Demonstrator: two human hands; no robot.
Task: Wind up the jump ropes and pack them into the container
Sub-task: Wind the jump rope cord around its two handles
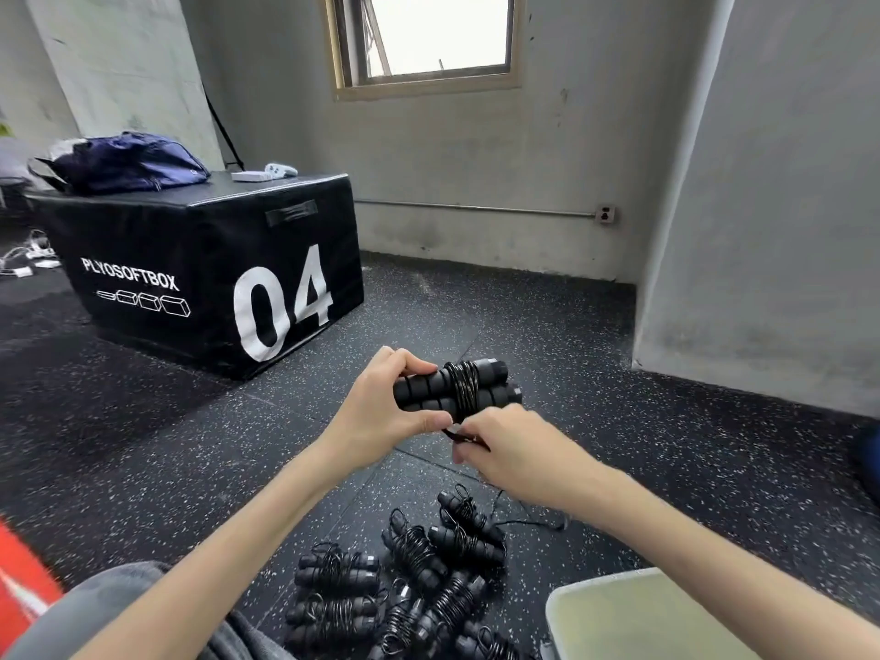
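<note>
On speckled rubber floor (547,326), wound jump ropes (405,578) lie beside a plyo box (200,269).

Container (633,616) mouth unobstructed; wound ropes (405,583) crowd floor beside.

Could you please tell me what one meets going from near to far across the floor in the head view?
Pile of wound jump ropes → held jump rope in both hands → black plyo box → window.

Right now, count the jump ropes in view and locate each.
8. One jump rope is gripped by the left hand and right hand; seven wound bundles lie heaped on the floor beside the container. They overlap, so some may be hidden.
</note>
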